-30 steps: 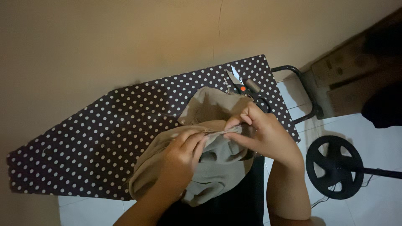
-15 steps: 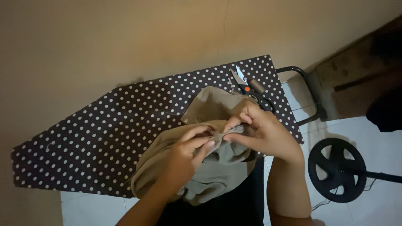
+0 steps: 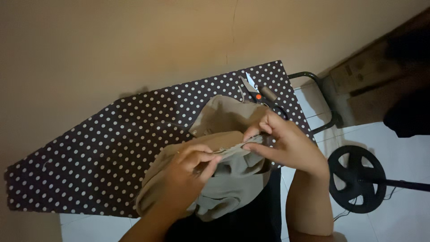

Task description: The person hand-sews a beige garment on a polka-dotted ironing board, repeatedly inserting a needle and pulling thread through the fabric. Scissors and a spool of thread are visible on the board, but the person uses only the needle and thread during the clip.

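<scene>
Both of your hands were closed on the beige cloth (image 3: 233,179), which lay bunched in the lower middle of the frame, half on the polka-dot ironing board (image 3: 112,148) and half hanging off its near edge toward your lap. Your left hand (image 3: 186,172) pinched a folded edge of the cloth between thumb and fingers, just left of centre. Your right hand (image 3: 286,143) gripped the same edge a little to the right, fingertips curled tight over it, so a short stretch of the fold was drawn taut between the two hands.

As a judgement, you were in the middle of working along that edge. No needle or thread could be made out in the dim light, so I cannot tell whether stitching or unpicking was under way. Most of the cloth was still crumpled and unsmoothed, which suggests much was left to handle.

The scissors (image 3: 255,92) lay untouched at the upper right of the board, beyond your right hand, with a small dark cylinder (image 3: 268,93) beside them. At the right edge of the frame a black fan base (image 3: 357,179) stood on the white tiled floor (image 3: 403,152).
</scene>
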